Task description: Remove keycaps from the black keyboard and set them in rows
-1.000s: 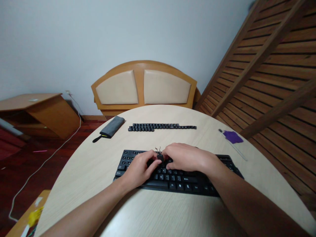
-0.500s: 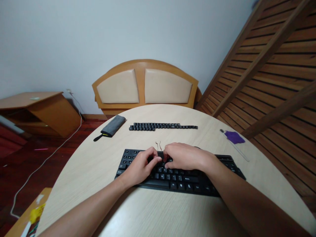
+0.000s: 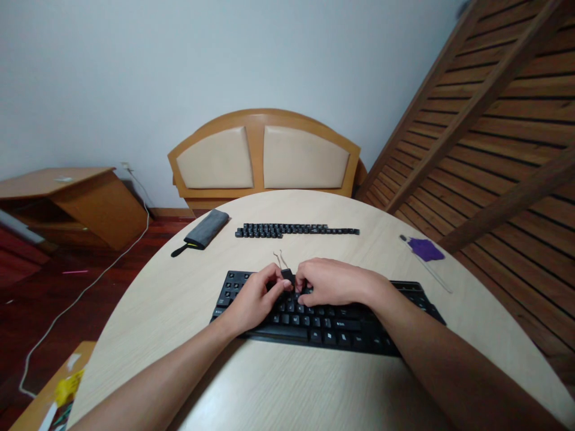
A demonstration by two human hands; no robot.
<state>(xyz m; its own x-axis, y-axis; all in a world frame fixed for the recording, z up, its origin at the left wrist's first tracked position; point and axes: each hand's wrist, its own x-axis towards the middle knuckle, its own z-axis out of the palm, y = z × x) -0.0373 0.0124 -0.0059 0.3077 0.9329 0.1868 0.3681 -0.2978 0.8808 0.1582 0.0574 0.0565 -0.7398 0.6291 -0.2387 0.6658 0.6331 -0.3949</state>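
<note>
A black keyboard [image 3: 278, 333] lies in front of me, its upper left part stripped to bare switch sockets while keycaps cover the lower rows. My left hand [image 3: 257, 299] is closed on a keycap puller [image 3: 286, 274], a small dark handle whose two thin wire prongs point up and away. Just beside it, my right hand [image 3: 330, 281] rests over the upper middle keys with thumb and fingers pinched together; whatever they grip is too small or hidden to make out. Behind the keyboard, removed keycaps [image 3: 265, 229] stand in neat rows.
On the round table [image 3: 179, 311] a grey pouch [image 3: 207, 230] with a black loop lies far left. At the right are a purple cloth [image 3: 426, 249] and a thin brush [image 3: 429, 267]. Beyond the far edge stands a padded headboard [image 3: 260, 155].
The keycap puller has tilted left and moved slightly away from my right hand, together with my left fingers. My right hand stays nearly in place over the keys.
</note>
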